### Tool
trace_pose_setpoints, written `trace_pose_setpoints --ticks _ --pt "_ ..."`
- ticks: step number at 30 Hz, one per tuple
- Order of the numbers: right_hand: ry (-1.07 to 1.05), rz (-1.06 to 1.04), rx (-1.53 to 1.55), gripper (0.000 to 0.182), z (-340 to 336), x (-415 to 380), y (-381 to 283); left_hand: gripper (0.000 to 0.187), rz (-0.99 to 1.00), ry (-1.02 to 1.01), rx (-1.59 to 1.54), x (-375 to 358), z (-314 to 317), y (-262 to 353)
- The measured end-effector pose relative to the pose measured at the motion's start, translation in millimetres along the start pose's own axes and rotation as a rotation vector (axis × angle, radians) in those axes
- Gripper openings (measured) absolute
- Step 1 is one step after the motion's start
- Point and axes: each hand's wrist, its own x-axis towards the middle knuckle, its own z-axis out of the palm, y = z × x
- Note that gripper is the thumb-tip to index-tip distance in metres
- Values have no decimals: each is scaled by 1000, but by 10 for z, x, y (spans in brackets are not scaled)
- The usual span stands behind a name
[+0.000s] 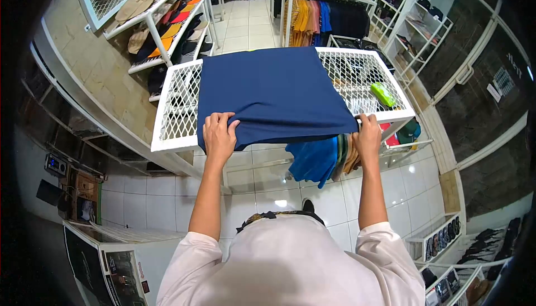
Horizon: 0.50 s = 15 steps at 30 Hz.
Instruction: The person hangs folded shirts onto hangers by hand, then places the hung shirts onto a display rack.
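Observation:
A navy blue cloth (262, 85), shaped like the body of a shirt, is spread over the white mesh-topped table (177, 108). Its near edge hangs past the table's front and sags in folds between my hands. At its near left corner, my left hand (220, 134) grips the edge, thumb pointing inward. The near right corner is pinched in my right hand (368, 133), and the fabric is drawn out towards it. A bright green packet (383, 94) lies on the mesh to the right of the cloth.
Blue and brown garments (318, 158) hang under the table's front. Racks of caps (170, 32) stand at the left. Behind the table is a rail of yellow and dark shirts (304, 18). Glass doors (491, 88) line the right side. White floor tiles (279, 180) show below.

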Motion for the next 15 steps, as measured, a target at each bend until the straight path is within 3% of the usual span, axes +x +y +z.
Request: trace_pose_setpoints --ticks 5,8,10,11,15 --pt "-3 42 187 37 22 -356 230 27 -42 58 6 -30 35 -9" --pt "-121 73 251 37 -207 -423 111 29 -39 75 5 -47 -17 11" --pt "-247 -45 410 40 -436 -368 36 32 40 167 -2 -43 -135 81" --pt "-220 3 432 44 -484 -292 -35 34 62 202 2 -39 -160 90" --pt "-52 -30 527 21 -235 28 -508 29 86 166 -22 65 -221 307"
